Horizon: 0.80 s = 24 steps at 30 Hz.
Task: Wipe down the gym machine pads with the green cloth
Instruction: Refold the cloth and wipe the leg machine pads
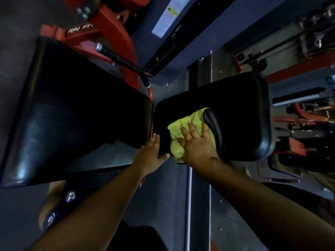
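Two black gym pads lie below me: a long pad [76,109] on the left and a shorter seat pad [235,105] on the right. The green cloth [183,131] is bunched on the near left part of the seat pad. My right hand [195,144] presses flat on the cloth, fingers spread. My left hand [152,154] rests at the near edge of the seat pad by the gap between the pads, fingers extended, holding nothing.
The red machine frame [108,20] and a black handle bar [123,62] rise behind the long pad. A weight stack with a white label [168,17] stands at the back. More red and metal machine parts [304,124] crowd the right side. Dark floor [163,205] lies under my arms.
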Each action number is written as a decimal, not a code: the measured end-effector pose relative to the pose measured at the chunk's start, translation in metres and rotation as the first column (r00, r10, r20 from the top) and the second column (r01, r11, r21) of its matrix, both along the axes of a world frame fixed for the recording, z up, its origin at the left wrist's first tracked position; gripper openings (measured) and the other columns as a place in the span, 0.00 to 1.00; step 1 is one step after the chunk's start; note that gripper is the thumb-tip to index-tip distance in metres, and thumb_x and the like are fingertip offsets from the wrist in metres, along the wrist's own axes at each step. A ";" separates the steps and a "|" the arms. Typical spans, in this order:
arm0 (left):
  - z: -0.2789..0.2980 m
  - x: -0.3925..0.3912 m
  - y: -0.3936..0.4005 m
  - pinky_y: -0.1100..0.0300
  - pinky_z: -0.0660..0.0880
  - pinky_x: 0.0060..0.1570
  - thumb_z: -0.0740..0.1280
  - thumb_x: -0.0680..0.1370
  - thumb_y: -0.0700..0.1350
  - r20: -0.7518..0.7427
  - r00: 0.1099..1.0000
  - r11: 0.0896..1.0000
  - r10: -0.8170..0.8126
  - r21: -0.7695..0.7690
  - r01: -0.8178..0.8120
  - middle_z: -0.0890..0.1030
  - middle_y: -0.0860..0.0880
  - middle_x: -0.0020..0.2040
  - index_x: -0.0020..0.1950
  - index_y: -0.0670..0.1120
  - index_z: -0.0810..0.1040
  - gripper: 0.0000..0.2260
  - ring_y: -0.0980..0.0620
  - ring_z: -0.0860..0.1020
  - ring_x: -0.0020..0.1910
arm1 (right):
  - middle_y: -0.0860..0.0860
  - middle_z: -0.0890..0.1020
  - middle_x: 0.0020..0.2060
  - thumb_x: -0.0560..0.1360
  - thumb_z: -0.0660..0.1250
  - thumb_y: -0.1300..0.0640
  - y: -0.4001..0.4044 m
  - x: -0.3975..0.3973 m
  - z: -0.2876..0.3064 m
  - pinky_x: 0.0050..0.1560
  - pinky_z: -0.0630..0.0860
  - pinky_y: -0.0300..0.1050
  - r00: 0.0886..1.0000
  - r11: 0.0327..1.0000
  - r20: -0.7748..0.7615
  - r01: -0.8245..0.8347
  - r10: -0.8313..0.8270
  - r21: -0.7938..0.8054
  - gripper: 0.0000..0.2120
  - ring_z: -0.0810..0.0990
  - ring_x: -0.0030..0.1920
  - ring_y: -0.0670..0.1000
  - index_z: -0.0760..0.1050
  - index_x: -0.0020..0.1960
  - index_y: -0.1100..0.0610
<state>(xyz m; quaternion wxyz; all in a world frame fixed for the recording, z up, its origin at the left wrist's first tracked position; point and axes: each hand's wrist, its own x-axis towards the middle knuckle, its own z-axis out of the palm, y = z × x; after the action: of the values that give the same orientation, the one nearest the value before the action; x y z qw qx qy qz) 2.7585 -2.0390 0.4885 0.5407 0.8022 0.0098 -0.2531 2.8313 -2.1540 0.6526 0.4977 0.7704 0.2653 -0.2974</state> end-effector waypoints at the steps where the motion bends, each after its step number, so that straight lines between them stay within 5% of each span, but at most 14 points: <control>1: 0.018 0.010 0.000 0.45 0.50 0.79 0.61 0.81 0.64 0.039 0.999 1.000 -0.027 0.004 0.027 0.40 0.49 0.84 0.84 0.47 0.41 0.42 0.49 0.48 0.83 | 0.53 0.37 0.82 0.79 0.53 0.30 -0.007 -0.002 0.027 0.69 0.30 0.76 0.999 0.999 0.048 0.013 -0.015 0.036 0.39 0.32 0.80 0.62 0.47 0.84 0.45; 5: 0.070 0.037 -0.008 0.45 0.50 0.79 0.61 0.81 0.64 0.118 0.988 0.994 -0.102 -0.014 0.104 0.39 0.50 0.83 0.84 0.47 0.40 0.42 0.49 0.49 0.83 | 0.51 0.35 0.82 0.77 0.56 0.29 -0.032 -0.014 0.106 0.65 0.27 0.79 0.968 0.990 0.239 0.052 -0.082 0.127 0.40 0.30 0.80 0.60 0.47 0.83 0.42; 9: 0.114 0.060 -0.021 0.47 0.48 0.79 0.61 0.81 0.63 0.194 0.966 0.985 -0.169 -0.001 0.172 0.38 0.51 0.83 0.84 0.48 0.40 0.42 0.49 0.48 0.83 | 0.47 0.34 0.82 0.73 0.59 0.26 -0.038 0.017 0.142 0.64 0.49 0.87 0.892 0.928 0.362 0.143 -0.272 0.345 0.42 0.28 0.79 0.61 0.47 0.81 0.37; 14: 0.148 0.093 -0.034 0.44 0.53 0.79 0.64 0.80 0.62 0.237 0.941 0.971 -0.240 0.067 0.231 0.41 0.49 0.84 0.84 0.47 0.42 0.44 0.46 0.51 0.82 | 0.44 0.37 0.82 0.70 0.69 0.29 -0.024 0.104 0.153 0.61 0.70 0.77 0.822 0.775 0.293 0.254 -0.488 0.579 0.46 0.36 0.80 0.66 0.51 0.81 0.36; 20: 0.155 0.097 -0.035 0.42 0.54 0.79 0.69 0.78 0.62 0.285 0.911 0.954 -0.297 0.056 0.293 0.41 0.49 0.84 0.84 0.51 0.42 0.46 0.49 0.48 0.83 | 0.46 0.37 0.82 0.71 0.66 0.29 -0.057 0.014 0.145 0.66 0.69 0.70 0.818 0.775 0.361 0.155 -0.449 0.613 0.43 0.41 0.81 0.65 0.54 0.81 0.37; 24: 0.147 0.093 -0.036 0.39 0.54 0.78 0.69 0.78 0.62 0.278 0.919 0.960 -0.278 0.045 0.276 0.37 0.52 0.83 0.83 0.50 0.38 0.48 0.49 0.49 0.82 | 0.48 0.38 0.83 0.69 0.66 0.27 -0.067 -0.009 0.141 0.70 0.62 0.76 0.812 0.787 0.363 0.179 -0.456 0.590 0.44 0.40 0.81 0.65 0.55 0.81 0.37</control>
<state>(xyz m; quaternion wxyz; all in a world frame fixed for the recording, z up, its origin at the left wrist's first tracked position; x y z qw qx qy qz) 2.8519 -2.0745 0.6358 0.4932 0.8247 -0.1801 -0.2102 2.8218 -2.2213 0.7939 0.2561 0.9603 0.0641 -0.0906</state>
